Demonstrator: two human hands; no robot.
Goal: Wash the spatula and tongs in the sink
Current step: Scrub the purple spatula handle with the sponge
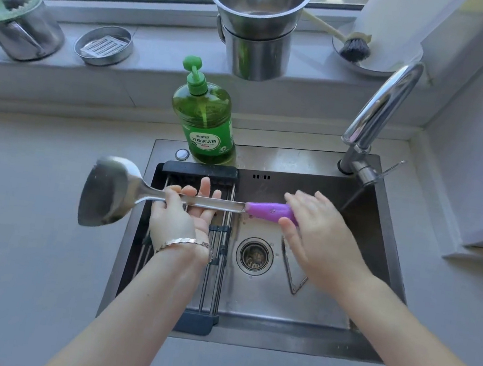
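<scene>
Operator: Where is the spatula?

Guide: Above the sink [273, 342]. The spatula [212, 204] has its long axis running left to right in the frame, with the blade at centre left, past the rim, and the purple handle at centre.

Operator: Hands?

Guide: Your left hand [176, 217] grips the shaft beside the blade. Your right hand [319, 237] pinches the handle between fingers and thumb.

Operator: Tongs?

Guide: The tongs [289, 270] lie on the sink floor, right of centre, below your right hand, which is the nearer one.

Operator: Any writing?

Guide: The bottle [205, 122] has a green label with Chinese characters, too soft to read reliably.
</scene>
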